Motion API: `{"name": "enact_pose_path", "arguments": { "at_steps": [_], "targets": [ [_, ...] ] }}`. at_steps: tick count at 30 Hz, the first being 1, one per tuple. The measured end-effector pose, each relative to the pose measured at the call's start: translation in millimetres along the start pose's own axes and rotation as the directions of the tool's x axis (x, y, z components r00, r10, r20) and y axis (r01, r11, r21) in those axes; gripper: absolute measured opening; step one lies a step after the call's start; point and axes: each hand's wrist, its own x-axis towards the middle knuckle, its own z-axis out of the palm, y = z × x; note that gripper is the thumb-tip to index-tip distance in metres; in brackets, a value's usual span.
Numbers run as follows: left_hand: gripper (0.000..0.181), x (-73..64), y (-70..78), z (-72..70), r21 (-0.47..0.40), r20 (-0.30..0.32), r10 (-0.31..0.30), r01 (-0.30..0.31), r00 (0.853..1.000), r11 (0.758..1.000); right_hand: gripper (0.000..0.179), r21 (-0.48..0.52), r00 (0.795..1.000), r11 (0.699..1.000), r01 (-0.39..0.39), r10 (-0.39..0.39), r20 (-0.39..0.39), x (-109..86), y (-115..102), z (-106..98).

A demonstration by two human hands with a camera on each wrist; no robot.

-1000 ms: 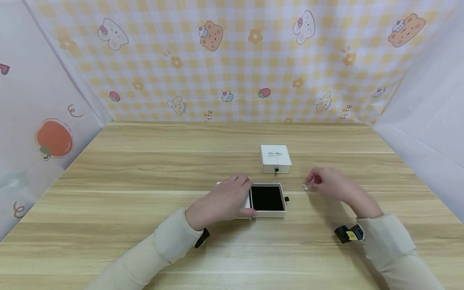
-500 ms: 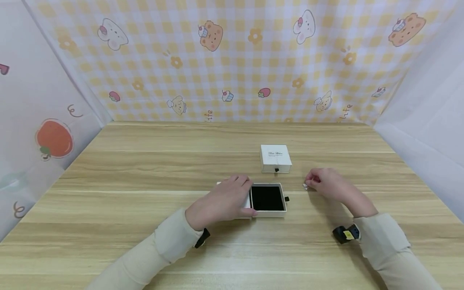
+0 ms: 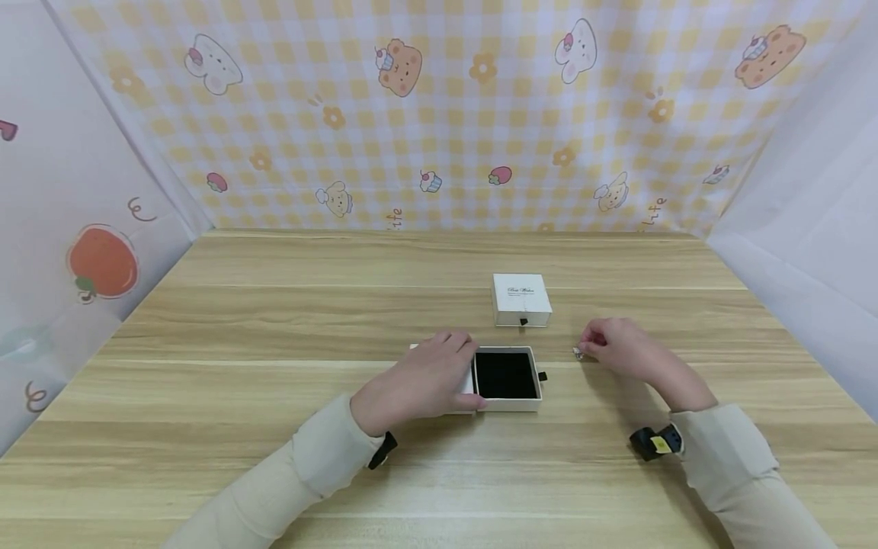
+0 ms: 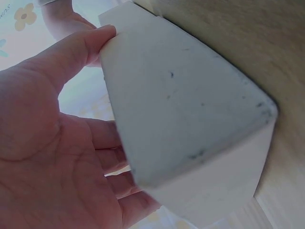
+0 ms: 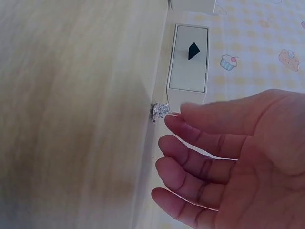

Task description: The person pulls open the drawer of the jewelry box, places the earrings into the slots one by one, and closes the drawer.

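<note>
My left hand (image 3: 425,377) grips a white drawer-style jewelry box (image 3: 507,406), thumb on the near side and fingers on the far side. Its drawer, lined with a black pad (image 3: 506,375), is pulled out to the right, and a black tab sticks out at its end. The left wrist view shows the box's scuffed white sleeve (image 4: 181,95). To the right of the drawer, my right hand (image 3: 624,351) pinches a small sparkling silver jewelry piece (image 5: 160,111) by a thin part, between thumb and index finger, at the tabletop. Its exact kind is unclear.
A second white box (image 3: 521,297) with printed lettering and a black pull tab stands closed behind the opened one. The wooden table (image 3: 274,305) ends at a yellow checked curtain (image 3: 453,130) at the back. White cloth hangs on both sides.
My right hand and wrist have shifted very slightly to the left, with the silver piece still at the fingertips. My left hand and both boxes have stayed in place.
</note>
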Motion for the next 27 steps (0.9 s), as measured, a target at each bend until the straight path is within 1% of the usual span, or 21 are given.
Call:
{"name": "enact_pose_path", "arguments": {
  "at_steps": [7, 10, 14, 27],
  "targets": [
    [0.073, -0.1, 0.0, 0.1, -0.001, -0.001, -0.001, 0.001, 1.000, 1.000, 0.011, 0.021, 0.997, 0.999, -0.045, 0.044, 0.071, -1.9, -1.9, -2.1],
    [0.073, -0.2, -0.2, 0.2, 0.002, -0.003, 0.001, -0.001, 1.000, 1.000, 0.008, 0.025, 0.996, 0.999, -0.048, 0.046, 0.081, -2.0, -2.0, -2.1],
    [0.073, -0.3, -0.2, -0.1, -0.002, -0.003, 0.002, -0.002, 1.000, 1.000, 0.007, 0.027, 0.998, 0.999, -0.027, 0.025, 0.063, -2.4, -0.8, -1.9],
    [0.073, 0.2, -0.6, 1.4, -0.016, -0.002, 0.002, -0.002, 1.000, 1.000, 0.008, 0.057, 0.999, 0.998, 0.026, -0.023, -0.048, -2.2, -4.8, -7.6]
  ]
}}
